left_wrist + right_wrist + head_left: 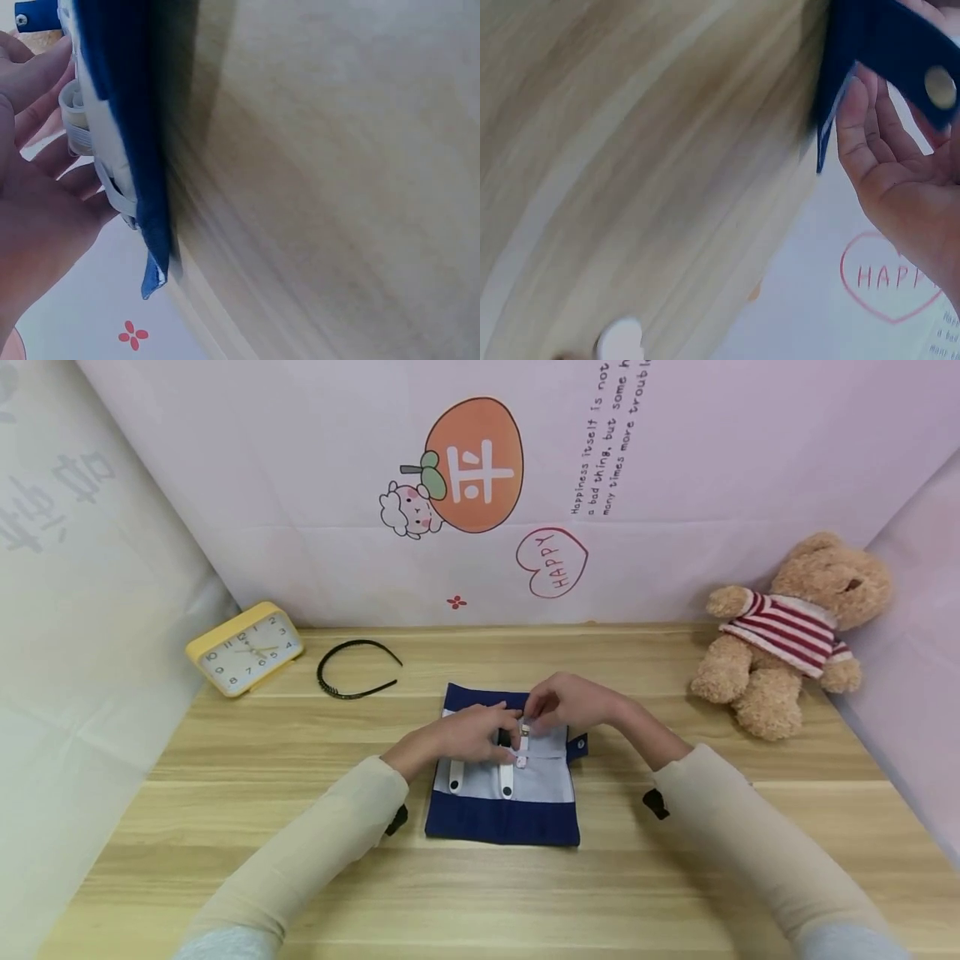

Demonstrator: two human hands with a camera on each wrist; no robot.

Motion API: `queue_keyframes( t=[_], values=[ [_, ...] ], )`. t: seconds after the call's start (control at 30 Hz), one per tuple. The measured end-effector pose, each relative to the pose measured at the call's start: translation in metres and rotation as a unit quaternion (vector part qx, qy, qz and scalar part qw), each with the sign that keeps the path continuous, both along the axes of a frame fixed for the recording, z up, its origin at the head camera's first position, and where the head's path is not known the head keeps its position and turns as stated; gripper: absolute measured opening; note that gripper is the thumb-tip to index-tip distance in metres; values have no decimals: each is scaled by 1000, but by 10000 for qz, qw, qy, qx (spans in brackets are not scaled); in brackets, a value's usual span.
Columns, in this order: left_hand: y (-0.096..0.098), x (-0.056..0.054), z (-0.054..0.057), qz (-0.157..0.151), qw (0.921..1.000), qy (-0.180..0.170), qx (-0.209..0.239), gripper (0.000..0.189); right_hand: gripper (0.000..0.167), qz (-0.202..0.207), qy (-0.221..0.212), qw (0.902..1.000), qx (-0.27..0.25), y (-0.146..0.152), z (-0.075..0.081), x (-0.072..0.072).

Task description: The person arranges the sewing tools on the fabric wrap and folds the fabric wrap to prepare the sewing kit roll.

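A navy and pale grey fabric pouch (502,820) lies unfolded on the table, with white snap straps (507,783) across its inside. My left hand (474,732) rests over its middle, fingers spread and fairly straight, with a dark item partly visible beneath them. From the right, my right hand (568,700) reaches in with bent fingers, pinching the upper end of a narrow white strap (523,743). Looped white bands (76,120) stand up beside the left fingers in the left wrist view. The navy tab (900,45) with its round snap hides part of the right fingers.
A yellow clock (243,647) stands at the back left, with a black headband (360,695) beside it. A teddy bear (787,635) in a striped shirt sits at the back right. A printed white cloth (337,577) hangs behind the wooden table (480,902).
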State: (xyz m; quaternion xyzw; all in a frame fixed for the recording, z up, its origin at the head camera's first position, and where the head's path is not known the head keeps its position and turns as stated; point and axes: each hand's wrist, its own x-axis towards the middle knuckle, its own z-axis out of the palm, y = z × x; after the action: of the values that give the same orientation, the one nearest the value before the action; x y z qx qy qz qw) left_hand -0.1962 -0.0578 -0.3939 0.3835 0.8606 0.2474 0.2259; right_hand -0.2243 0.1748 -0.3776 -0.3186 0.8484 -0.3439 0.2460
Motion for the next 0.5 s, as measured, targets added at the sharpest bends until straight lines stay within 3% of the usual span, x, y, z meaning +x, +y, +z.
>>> queue_keyframes(
  t=[0.27, 0.5],
  values=[
    [7, 0, 8, 126, 9990, 420, 33, 16, 20, -578, 74, 9983, -64, 45, 15, 4],
    [12, 1, 8, -78, 9993, 357, 57, 25, 22, -868, 19, 9961, -128, 87, 20, 15]
  ],
)
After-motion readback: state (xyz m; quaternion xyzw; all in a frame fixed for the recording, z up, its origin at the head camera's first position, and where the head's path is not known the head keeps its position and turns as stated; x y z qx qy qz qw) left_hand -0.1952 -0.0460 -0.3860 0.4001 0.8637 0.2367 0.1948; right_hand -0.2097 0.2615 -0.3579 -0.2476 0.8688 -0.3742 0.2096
